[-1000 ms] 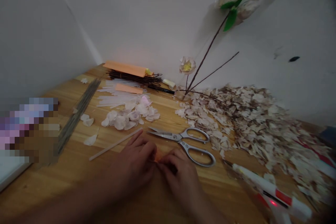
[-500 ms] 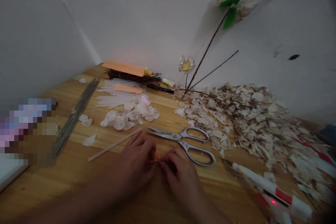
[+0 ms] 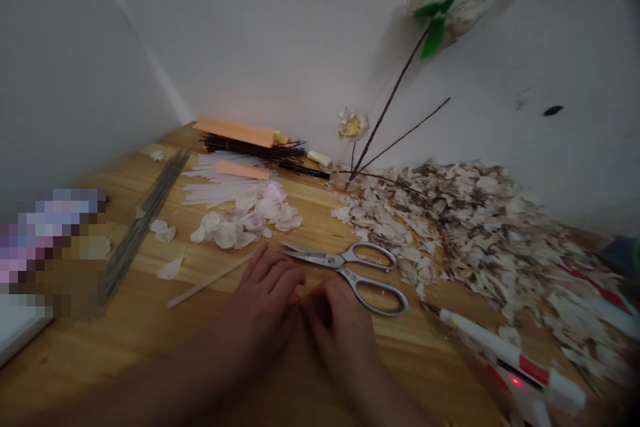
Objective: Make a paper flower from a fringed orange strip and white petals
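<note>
Close together over the wooden table (image 3: 125, 347), both my hands pinch one small piece of orange paper (image 3: 296, 295). My left hand (image 3: 265, 300) has its fingers curled around the paper's left side and covers most of it. From the right, my right hand (image 3: 343, 320) grips it between thumb and fingers. Just beyond the hands lie metal scissors (image 3: 336, 260), closed, blades pointing left. A thin pale stick (image 3: 213, 280) lies slanted on the table, its far end by my left fingers.
Pale petals (image 3: 235, 223) lie beyond the scissors; a large heap of dried petals (image 3: 480, 213) covers the right. A glue gun (image 3: 510, 353) with a red light sits at front right. Grey wires (image 3: 150, 213), dark stems (image 3: 250, 147) and orange paper sheets (image 3: 240, 130) lie left and behind. A flower stem (image 3: 395, 93) stands upright.
My left fingers have shifted slightly and spread further over the orange paper, so less of it shows. My right hand has moved a little left. The table things stay put.
</note>
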